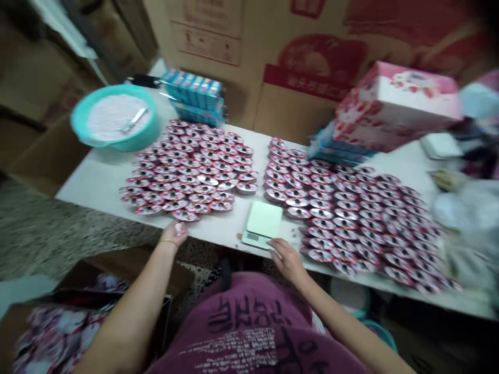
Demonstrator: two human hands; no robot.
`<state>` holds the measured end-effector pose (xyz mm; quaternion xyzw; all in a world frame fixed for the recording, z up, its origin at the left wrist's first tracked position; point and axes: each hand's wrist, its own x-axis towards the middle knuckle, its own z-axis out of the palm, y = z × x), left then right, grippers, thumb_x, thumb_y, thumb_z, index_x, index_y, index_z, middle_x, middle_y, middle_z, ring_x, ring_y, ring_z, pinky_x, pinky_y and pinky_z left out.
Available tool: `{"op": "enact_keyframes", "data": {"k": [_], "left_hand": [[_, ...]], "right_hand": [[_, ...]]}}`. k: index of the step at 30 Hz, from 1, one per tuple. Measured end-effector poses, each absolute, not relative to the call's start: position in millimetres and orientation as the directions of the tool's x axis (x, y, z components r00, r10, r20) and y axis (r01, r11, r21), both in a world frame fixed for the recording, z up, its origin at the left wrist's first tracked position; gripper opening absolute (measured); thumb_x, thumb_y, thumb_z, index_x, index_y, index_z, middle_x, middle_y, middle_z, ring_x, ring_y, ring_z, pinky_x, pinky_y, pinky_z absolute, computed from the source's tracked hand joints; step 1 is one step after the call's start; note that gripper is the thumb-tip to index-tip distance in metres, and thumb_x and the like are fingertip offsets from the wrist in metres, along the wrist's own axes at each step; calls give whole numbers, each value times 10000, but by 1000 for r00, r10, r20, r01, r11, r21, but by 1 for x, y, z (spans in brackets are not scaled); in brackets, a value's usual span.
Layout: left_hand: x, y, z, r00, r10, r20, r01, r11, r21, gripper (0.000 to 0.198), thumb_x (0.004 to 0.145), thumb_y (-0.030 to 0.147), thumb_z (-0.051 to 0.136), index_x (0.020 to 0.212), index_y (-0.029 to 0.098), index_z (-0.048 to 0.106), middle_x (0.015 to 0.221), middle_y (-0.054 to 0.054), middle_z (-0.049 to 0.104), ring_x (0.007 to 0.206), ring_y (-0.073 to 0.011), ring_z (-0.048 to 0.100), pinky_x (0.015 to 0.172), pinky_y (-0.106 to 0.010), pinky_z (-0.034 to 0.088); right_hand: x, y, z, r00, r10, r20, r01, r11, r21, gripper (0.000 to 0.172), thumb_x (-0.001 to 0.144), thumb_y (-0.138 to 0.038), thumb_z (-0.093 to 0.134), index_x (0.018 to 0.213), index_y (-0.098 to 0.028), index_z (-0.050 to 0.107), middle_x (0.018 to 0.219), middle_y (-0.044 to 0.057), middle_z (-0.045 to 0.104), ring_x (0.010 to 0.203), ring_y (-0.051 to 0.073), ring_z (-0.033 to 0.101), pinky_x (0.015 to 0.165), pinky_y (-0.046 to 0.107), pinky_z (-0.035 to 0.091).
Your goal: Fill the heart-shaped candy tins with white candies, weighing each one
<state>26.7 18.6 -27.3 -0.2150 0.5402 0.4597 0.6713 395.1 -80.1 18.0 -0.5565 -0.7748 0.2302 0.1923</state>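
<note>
My left hand (175, 235) is at the table's front edge, fingers curled up around something small and pale that I cannot make out. Just beyond it begins the left group of small red, white and purple pouches (187, 171), packed upright in rows with oval tops. My right hand (287, 261) reaches to the front edge of a pale green digital scale (265, 219), its fingers stretched out and touching near the display. Nothing lies on the scale's plate. To its right stands a second, larger group of pouches (351, 213).
A turquoise basin (152, 127) of whitish powder with a metal scoop (134, 120) stands back left. Behind are blue boxes (198, 96), a pink-and-white carton (397, 109) and a large cardboard box (249, 67). An open box of packets (54, 332) is below left.
</note>
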Motion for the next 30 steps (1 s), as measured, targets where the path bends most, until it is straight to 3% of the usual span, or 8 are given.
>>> {"op": "enact_keyframes", "data": {"k": [2,5,9,12,15,18,24,30], "left_hand": [[29,12,-24,13,403,-915,-833,511,213,208,786,103,320,591,173,339,417,74,277,284,-31,271,259,-125,188],[45,-7,-18,68,458,-886,-815,538,216,197,796,83,290,693,158,440,437,68,321,304,-33,292,270,-128,212],[94,-34,-2,298,560,-773,-792,597,127,162,801,106,332,708,146,459,508,40,395,377,-39,368,300,-131,264],[136,-39,12,428,550,-717,-748,661,61,157,802,133,357,704,134,479,549,17,442,398,-35,394,306,-124,284],[166,-34,23,430,511,-744,-721,690,57,158,798,174,386,748,120,526,640,-42,542,499,-66,503,372,-142,383],[182,-30,29,370,506,-779,-719,687,104,189,789,172,395,816,94,565,766,-114,613,724,-151,597,581,-244,497],[195,-28,32,423,595,-683,-741,661,117,271,771,177,411,968,55,551,1030,-166,584,1042,-241,496,827,-363,438],[197,-35,31,462,596,-657,-740,667,86,318,787,204,395,1045,66,520,1057,-149,577,1018,-216,513,813,-343,434]], "right_hand": [[460,-115,21,-100,992,71,892,121,-435,244,819,-238,391,1004,-168,534,948,88,540,908,176,488,796,324,408],[527,-151,23,20,1000,-12,986,-21,-166,265,789,-289,446,997,-161,547,945,105,528,890,213,474,758,357,394],[549,-153,14,-38,983,-177,999,41,12,287,773,-250,473,1052,-213,529,995,92,515,884,214,444,717,326,360],[540,-138,9,-47,978,-201,995,63,74,196,773,-193,457,923,-226,579,977,85,516,852,211,427,695,323,327],[523,-124,16,-105,976,-190,991,117,58,152,777,-178,448,788,-218,594,928,81,521,820,209,412,683,327,302],[491,-103,31,-232,962,-142,972,232,-15,165,802,-212,425,776,-208,588,918,75,514,814,204,400,685,330,288],[411,-23,39,-413,904,-114,909,401,-108,186,802,-150,406,769,-164,589,856,87,511,810,204,396,681,333,289],[368,-19,43,-461,881,-109,857,409,-314,225,826,-205,389,953,-136,562,932,122,509,851,209,428,729,341,342]]}}
